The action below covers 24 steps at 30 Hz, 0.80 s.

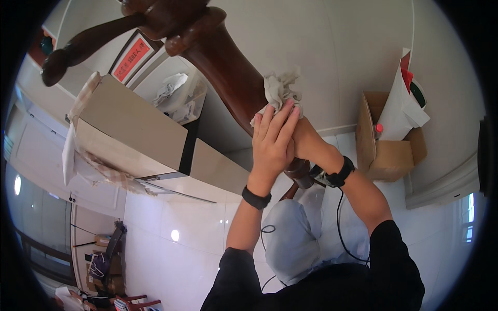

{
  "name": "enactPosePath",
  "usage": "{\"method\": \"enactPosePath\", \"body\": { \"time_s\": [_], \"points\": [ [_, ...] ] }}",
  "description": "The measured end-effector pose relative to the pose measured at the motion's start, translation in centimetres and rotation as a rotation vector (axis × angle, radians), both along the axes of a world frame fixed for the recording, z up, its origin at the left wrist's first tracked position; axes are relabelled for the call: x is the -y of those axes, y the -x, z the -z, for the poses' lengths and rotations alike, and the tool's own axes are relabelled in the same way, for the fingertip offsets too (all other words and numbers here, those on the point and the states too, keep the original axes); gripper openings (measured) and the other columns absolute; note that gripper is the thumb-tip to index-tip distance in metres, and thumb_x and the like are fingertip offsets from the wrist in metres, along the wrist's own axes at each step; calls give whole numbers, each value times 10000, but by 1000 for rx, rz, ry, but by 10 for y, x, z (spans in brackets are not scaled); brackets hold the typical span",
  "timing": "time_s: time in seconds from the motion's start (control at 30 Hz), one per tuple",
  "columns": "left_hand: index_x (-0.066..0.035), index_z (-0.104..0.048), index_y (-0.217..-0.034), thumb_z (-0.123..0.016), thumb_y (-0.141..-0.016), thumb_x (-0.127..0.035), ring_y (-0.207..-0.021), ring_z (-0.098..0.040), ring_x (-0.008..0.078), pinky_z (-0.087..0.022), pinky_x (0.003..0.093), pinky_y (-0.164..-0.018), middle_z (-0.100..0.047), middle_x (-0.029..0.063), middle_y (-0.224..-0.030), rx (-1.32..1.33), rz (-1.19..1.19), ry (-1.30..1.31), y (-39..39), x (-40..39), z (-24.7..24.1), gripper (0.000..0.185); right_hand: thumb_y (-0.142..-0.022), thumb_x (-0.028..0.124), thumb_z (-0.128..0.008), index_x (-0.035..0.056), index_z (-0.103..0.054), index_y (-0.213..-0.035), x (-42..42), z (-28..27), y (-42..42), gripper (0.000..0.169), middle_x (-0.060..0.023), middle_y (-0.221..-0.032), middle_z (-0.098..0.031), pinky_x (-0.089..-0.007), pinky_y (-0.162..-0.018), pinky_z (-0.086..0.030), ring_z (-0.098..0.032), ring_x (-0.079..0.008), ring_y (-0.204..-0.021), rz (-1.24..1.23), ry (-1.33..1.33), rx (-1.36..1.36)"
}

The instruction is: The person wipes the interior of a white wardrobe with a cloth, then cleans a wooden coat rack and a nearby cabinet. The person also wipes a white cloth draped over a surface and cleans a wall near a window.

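Note:
A dark brown turned wooden post [229, 72], apparently part of a coat stand, leans diagonally across the upper middle. A crumpled pale grey cloth [278, 91] lies against its side. My left hand [274, 134] presses this cloth to the post, fingers laid over its lower folds. Close beside it, my right hand [305, 134] reaches around the post at the cloth's lower edge; its fingers are hidden behind the left hand. From the post's top end, a curved wooden arm [93, 37] sticks out to the left. Both wrists wear black bands.
A beige cabinet [132, 120] with a checked cover stands at left, a clear plastic bin [183, 93] behind it. To the right, an open cardboard box [393, 157] holds a white bag [400, 105] and a red-capped bottle [378, 130]. A black cable [339, 221] crosses my legs.

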<state>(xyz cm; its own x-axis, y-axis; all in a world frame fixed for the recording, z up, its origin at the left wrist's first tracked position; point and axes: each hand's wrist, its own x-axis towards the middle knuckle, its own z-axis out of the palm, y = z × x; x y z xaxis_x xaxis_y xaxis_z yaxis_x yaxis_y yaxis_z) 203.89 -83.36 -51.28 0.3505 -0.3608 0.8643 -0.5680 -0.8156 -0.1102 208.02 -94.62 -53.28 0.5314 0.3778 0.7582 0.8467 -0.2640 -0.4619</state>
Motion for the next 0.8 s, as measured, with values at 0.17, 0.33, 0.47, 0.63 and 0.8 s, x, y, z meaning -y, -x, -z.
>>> {"method": "enactPosePath", "body": {
  "time_s": [0.17, 0.33, 0.47, 0.63, 0.8],
  "points": [
    [-156, -630, -1234, -605, -767, -18, -1209, -507, 256, -341, 390, -1040, -594, -7, -1291, -22, 32, -120, 3, -19, 15, 488, -838, 167, -612, 38, -556, -1177, 5, 21, -7, 367, -182, -1148, -596, -430, -888, -472, -562, -374, -1050, 1, -103, -19],
    [-139, -630, -1222, -637, -756, -8, -1170, -537, 268, -408, 415, -969, -605, 0, -1269, -102, 55, -114, 9, -29, 49, 483, -790, 207, -669, 55, -587, -1143, 21, 37, -4, 393, -176, -1146, -600, -425, -878, -482, -573, -366, -1025, 24, -60, -295],
    [-119, -628, -1207, -643, -754, 0, -1141, -556, 283, -450, 440, -933, -606, 17, -1264, -191, 94, -95, 16, -32, 80, 468, -756, 249, -688, 46, -616, -1078, 38, 52, 0, 388, -174, -1045, -630, -432, -856, -489, -582, -368, -980, 50, 137, -248],
    [-86, -643, -1135, -715, -730, 22, -1079, -594, 297, -460, 425, -915, -643, 45, -1192, -294, 135, -22, 26, -31, 108, 426, -732, 254, -683, 33, -641, -995, 49, 73, 8, 347, -191, -954, -641, -437, -798, -498, -595, -377, -908, 84, 285, -197],
    [-71, -675, -1057, -761, -695, -1, -1017, -613, 285, -503, 365, -839, -668, 39, -1124, -349, 118, 31, 31, -33, 130, 379, -729, 245, -675, 23, -642, -939, 52, 83, 17, 307, -195, -932, -639, -445, -766, -498, -598, -391, -854, 7, 407, -293]
  ]
}}
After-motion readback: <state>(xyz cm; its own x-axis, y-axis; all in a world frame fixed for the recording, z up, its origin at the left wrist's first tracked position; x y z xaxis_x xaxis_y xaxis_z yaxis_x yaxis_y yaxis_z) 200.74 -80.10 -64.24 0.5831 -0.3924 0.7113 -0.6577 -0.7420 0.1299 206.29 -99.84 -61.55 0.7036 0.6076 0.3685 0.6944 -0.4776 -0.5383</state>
